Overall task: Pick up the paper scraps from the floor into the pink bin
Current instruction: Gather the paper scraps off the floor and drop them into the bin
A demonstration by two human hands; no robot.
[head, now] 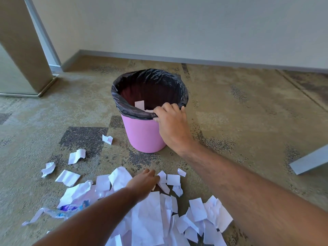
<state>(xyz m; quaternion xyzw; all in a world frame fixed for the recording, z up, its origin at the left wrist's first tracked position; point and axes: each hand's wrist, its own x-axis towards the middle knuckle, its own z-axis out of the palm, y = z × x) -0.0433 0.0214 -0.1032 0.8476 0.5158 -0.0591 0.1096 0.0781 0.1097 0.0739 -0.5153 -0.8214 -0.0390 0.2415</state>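
1. While the right hand (171, 121) grips the pink bin (143, 134) at its black-lined rim, 2 scraps (140, 104) lie inside
2. Left hand (143, 181) – fingers relaxed – rests on paper scraps (150, 215) strewn across the floor (239, 107)

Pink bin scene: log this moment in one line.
right hand grips pink bin rim | left hand on paper scraps | few binned

This is looking like an office or similar commercial room: patterned carpet tiles (230, 110) in tan and grey are covering the floor, a grey baseboard (177, 58) is running along a plain pale wall (177, 23), and a metal-trimmed partition (26, 50) is standing at left.
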